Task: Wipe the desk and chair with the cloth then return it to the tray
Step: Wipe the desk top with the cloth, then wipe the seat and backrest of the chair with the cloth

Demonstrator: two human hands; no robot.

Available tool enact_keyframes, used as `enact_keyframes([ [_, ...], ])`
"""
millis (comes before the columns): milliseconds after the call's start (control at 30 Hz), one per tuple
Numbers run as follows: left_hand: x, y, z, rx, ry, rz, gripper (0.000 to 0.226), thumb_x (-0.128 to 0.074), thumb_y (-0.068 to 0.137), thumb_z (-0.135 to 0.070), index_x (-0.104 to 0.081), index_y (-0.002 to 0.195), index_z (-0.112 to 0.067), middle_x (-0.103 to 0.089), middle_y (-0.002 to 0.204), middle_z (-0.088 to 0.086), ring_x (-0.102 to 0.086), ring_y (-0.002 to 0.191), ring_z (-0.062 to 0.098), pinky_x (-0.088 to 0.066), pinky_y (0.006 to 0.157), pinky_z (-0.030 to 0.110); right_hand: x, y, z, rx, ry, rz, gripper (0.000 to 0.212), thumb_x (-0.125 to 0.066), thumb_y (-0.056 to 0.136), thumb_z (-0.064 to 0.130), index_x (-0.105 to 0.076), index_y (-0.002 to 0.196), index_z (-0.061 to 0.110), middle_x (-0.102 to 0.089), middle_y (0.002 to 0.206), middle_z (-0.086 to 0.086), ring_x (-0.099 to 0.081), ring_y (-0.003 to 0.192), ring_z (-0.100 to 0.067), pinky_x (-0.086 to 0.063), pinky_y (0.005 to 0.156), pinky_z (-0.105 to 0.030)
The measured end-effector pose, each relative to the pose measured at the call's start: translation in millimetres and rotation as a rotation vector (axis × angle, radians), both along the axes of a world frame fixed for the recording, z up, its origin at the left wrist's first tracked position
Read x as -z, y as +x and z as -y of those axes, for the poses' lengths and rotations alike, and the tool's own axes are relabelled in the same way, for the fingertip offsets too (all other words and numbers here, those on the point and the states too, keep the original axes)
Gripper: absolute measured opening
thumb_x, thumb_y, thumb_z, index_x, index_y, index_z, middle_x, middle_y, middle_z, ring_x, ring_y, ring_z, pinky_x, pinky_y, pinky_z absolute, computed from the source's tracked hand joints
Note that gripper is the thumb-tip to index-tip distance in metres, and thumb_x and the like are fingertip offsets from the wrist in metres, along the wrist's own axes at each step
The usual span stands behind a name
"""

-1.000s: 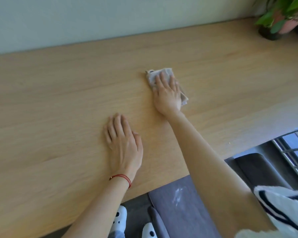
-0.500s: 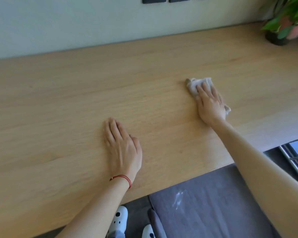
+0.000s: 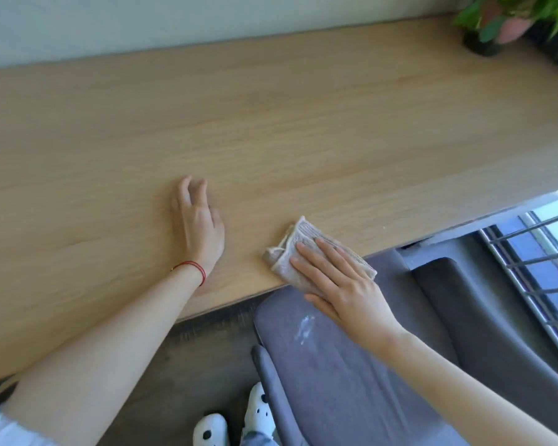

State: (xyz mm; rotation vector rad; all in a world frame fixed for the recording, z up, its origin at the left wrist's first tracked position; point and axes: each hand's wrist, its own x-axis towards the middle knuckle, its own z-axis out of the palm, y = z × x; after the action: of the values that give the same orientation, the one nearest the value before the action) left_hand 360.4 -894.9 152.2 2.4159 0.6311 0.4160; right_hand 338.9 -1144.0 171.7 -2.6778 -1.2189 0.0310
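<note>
A folded beige cloth [image 3: 295, 244] lies at the front edge of the light wooden desk [image 3: 303, 130], partly hanging over it. My right hand [image 3: 342, 284] presses flat on the cloth, fingers stretched out. My left hand [image 3: 197, 226] rests on the desk a short way left of the cloth, fingers apart and slightly lifted, a red string on the wrist. Below the desk edge stands the grey chair [image 3: 351, 381], its seat marked with a white smear [image 3: 304, 329]. No tray is in view.
A potted plant [image 3: 496, 24] stands at the desk's far right corner against the pale wall. A window with metal bars [image 3: 541, 284] is at the right. My white slippers [image 3: 232, 423] are on the dark floor.
My right hand has dragged the cloth from the desk's middle right back to the front edge, above the chair. My left hand has lifted its fingers a little.
</note>
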Motion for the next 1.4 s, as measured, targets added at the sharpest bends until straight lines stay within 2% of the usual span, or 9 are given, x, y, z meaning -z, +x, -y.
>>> enact_keyframes([
  [167, -13, -15, 7, 0.269, 0.126, 0.056, 0.04, -0.043, 0.077, 0.011, -0.06, 0.111, -0.002, -0.045, 0.134, 0.022, -0.041, 0.125, 0.038, -0.032, 0.106, 0.044, -3, -13, -14, 0.11, 0.062, 0.068, 0.052, -0.064, 0.079, -0.005, -0.058, 0.128, 0.008, -0.057, 0.136, -0.009, -0.05, 0.128, -0.036, -0.045, 0.104, -0.05],
  [267, -28, -34, 24, 0.361, 0.194, 0.147, 0.038, -0.04, 0.07, 0.009, -0.066, 0.094, -0.006, -0.059, 0.111, 0.017, -0.05, 0.105, 0.036, -0.042, 0.089, 0.041, -17, -19, -22, 0.256, 0.224, -0.002, 0.045, -0.059, 0.08, -0.002, -0.061, 0.123, 0.012, -0.067, 0.123, -0.008, -0.064, 0.109, -0.034, -0.054, 0.086, -0.044],
  [400, -35, -70, 62, 0.478, 0.191, 0.218, 0.028, -0.039, 0.073, 0.005, -0.066, 0.078, -0.003, -0.062, 0.083, 0.014, -0.053, 0.085, 0.034, -0.04, 0.071, 0.035, -19, -47, -12, 0.644, 0.777, -0.336, 0.028, -0.044, 0.089, 0.007, -0.059, 0.108, 0.021, -0.056, 0.064, 0.006, -0.05, 0.054, -0.003, -0.044, 0.056, -0.02],
  [633, 24, -143, 103, 0.553, 0.021, -0.041, 0.017, -0.047, 0.086, -0.006, -0.063, 0.09, -0.012, -0.061, 0.094, 0.004, -0.054, 0.094, 0.021, -0.043, 0.07, 0.029, 33, -119, 30, 1.083, 1.259, -1.218, 0.022, -0.048, 0.091, 0.034, -0.068, 0.081, 0.032, -0.07, 0.079, 0.002, -0.068, 0.073, -0.013, -0.051, 0.057, -0.026],
  [833, 124, -178, 135, 0.063, -0.197, -0.581, 0.043, -0.057, 0.087, -0.029, -0.047, 0.124, -0.008, -0.043, 0.131, 0.015, -0.046, 0.116, 0.035, -0.046, 0.093, 0.044, 119, -130, 47, 1.15, 1.149, -1.185, 0.01, -0.058, 0.091, 0.026, -0.063, 0.084, 0.021, -0.06, 0.088, -0.006, -0.057, 0.079, -0.019, -0.048, 0.063, -0.031],
  [1033, 171, -179, 168, -0.398, -0.366, -0.289, 0.034, -0.062, 0.076, -0.008, -0.056, 0.109, -0.011, -0.047, 0.122, 0.018, -0.045, 0.111, 0.037, -0.041, 0.09, 0.043, 179, -116, 56, 1.261, 0.795, -0.889, 0.012, -0.062, 0.084, 0.017, -0.07, 0.09, 0.023, -0.069, 0.078, 0.002, -0.064, 0.083, -0.019, -0.053, 0.078, -0.031],
  [1133, 177, -176, 171, -0.417, -0.311, -0.243, 0.033, -0.064, 0.071, -0.007, -0.057, 0.103, -0.013, -0.05, 0.115, 0.016, -0.048, 0.107, 0.036, -0.041, 0.086, 0.041, 200, -96, 52, 1.303, 0.742, -0.785, 0.011, -0.061, 0.077, 0.013, -0.07, 0.082, 0.013, -0.068, 0.072, -0.006, -0.061, 0.071, -0.022, -0.054, 0.07, -0.027],
  [1267, 178, -176, 170, -0.414, -0.266, -0.25, 0.035, -0.065, 0.068, -0.008, -0.058, 0.102, -0.013, -0.052, 0.112, 0.015, -0.049, 0.104, 0.037, -0.042, 0.084, 0.042, 229, -74, 37, 0.88, 0.42, -0.392, 0.039, -0.055, 0.084, 0.0, -0.066, 0.118, 0.017, -0.061, 0.13, -0.005, -0.052, 0.102, -0.033, -0.042, 0.091, -0.032],
  [1400, 178, -176, 170, -0.418, -0.262, -0.267, 0.035, -0.066, 0.067, -0.009, -0.058, 0.101, -0.014, -0.052, 0.11, 0.014, -0.049, 0.106, 0.036, -0.044, 0.082, 0.043, 259, -85, 28, 0.54, -0.025, -0.43, 0.055, -0.044, 0.087, -0.002, -0.051, 0.133, 0.028, -0.034, 0.153, 0.004, -0.034, 0.124, -0.036, -0.038, 0.09, -0.044],
])
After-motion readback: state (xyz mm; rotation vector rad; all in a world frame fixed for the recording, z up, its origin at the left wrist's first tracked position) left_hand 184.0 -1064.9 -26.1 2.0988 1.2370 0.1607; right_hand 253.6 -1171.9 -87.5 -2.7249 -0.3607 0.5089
